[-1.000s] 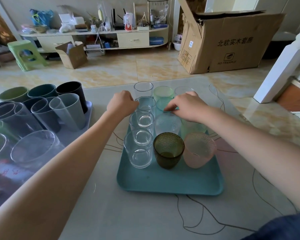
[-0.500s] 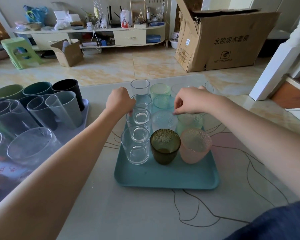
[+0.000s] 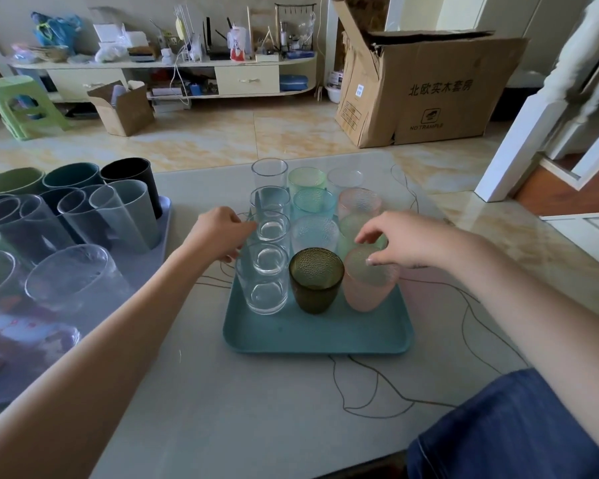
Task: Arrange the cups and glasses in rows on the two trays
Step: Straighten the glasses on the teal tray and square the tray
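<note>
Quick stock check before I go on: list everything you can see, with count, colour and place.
Teal tray: one, teal, centre of table.
Clear glasses: four, left column on teal tray.
Textured tumblers: eight; a dark green one and a pink one nearest, the others pale green, blue, clear and pink, middle and right columns.
Grey tray: one, table's left edge.
Tall cups: exact count unclear, about a dozen; green, teal, black, grey and clear, crowded on grey tray.
Table: one, pale with line pattern.
Large cardboard box: one, brown, floor at back right.
Small cardboard box: one, brown, by shelf.
Stool: one, green, back left.
Shelf unit: one, cream, cluttered, back wall.
Left hand: beside clear glasses.
Right hand: over pink tumbler's rim.
</note>
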Demonstrator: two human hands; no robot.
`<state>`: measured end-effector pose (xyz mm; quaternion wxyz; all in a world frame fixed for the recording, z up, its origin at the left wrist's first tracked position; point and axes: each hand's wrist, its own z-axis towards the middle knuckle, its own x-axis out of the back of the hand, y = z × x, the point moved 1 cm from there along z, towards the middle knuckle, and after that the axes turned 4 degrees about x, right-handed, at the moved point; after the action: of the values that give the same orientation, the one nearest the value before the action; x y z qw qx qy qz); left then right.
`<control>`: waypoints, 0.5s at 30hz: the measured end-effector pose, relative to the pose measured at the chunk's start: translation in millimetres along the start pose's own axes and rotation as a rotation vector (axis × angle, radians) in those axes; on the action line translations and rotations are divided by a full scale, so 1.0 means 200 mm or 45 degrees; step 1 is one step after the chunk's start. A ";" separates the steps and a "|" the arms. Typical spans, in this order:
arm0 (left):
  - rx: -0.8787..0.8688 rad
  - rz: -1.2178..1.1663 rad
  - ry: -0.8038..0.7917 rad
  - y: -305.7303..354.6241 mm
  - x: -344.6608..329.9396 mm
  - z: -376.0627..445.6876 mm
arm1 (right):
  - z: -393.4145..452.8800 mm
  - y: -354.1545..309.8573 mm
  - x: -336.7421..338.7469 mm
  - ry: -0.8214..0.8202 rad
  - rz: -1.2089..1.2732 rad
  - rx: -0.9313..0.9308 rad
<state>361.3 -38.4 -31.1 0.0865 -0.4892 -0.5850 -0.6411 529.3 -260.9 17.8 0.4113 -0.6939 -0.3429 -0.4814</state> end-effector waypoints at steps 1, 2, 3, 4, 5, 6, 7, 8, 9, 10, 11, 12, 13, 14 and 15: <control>-0.002 0.012 0.006 0.00 0.00 -0.01 | -0.01 -0.01 -0.01 0.045 -0.003 -0.008; -0.006 0.020 0.012 0.00 -0.01 -0.02 | -0.03 -0.03 -0.02 0.083 -0.020 -0.018; -0.013 0.021 0.021 0.00 -0.01 -0.03 | -0.04 -0.04 -0.02 0.117 -0.060 -0.029; -0.022 0.018 0.038 0.01 -0.01 -0.05 | -0.05 -0.05 -0.03 0.150 -0.114 -0.041; -0.032 0.009 0.062 0.02 -0.01 -0.06 | -0.07 -0.06 -0.03 0.205 -0.167 -0.052; -0.039 -0.008 0.092 0.02 0.00 -0.07 | -0.10 -0.06 -0.03 0.273 -0.197 -0.079; -0.040 -0.034 0.124 0.02 0.00 -0.09 | -0.13 -0.05 -0.04 0.325 -0.197 -0.133; -0.037 -0.059 0.154 0.01 -0.01 -0.11 | -0.15 -0.04 -0.05 0.341 -0.177 -0.210; -0.035 -0.065 0.174 -0.01 -0.01 -0.14 | -0.18 -0.03 -0.06 0.309 -0.141 -0.290; -0.036 -0.050 0.173 -0.03 -0.02 -0.16 | -0.20 -0.01 -0.08 0.247 -0.108 -0.361; -0.032 -0.027 0.149 -0.04 -0.03 -0.19 | -0.21 -0.01 -0.10 0.175 -0.088 -0.417; -0.021 -0.008 0.114 -0.06 -0.04 -0.21 | -0.22 0.00 -0.12 0.113 -0.085 -0.453; -0.007 0.004 0.079 -0.08 -0.04 -0.22 | -0.22 0.00 -0.13 0.077 -0.081 -0.466; 0.005 0.015 0.045 -0.10 -0.05 -0.23 | -0.22 -0.01 -0.14 0.058 -0.050 -0.459; 0.005 0.029 0.017 -0.11 -0.05 -0.23 | -0.21 -0.03 -0.14 0.056 0.021 -0.441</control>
<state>327.5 -75.5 -45.0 0.0986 -0.4915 -0.5799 -0.6422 499.8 -299.8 0.4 0.2969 -0.7464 -0.2398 -0.5451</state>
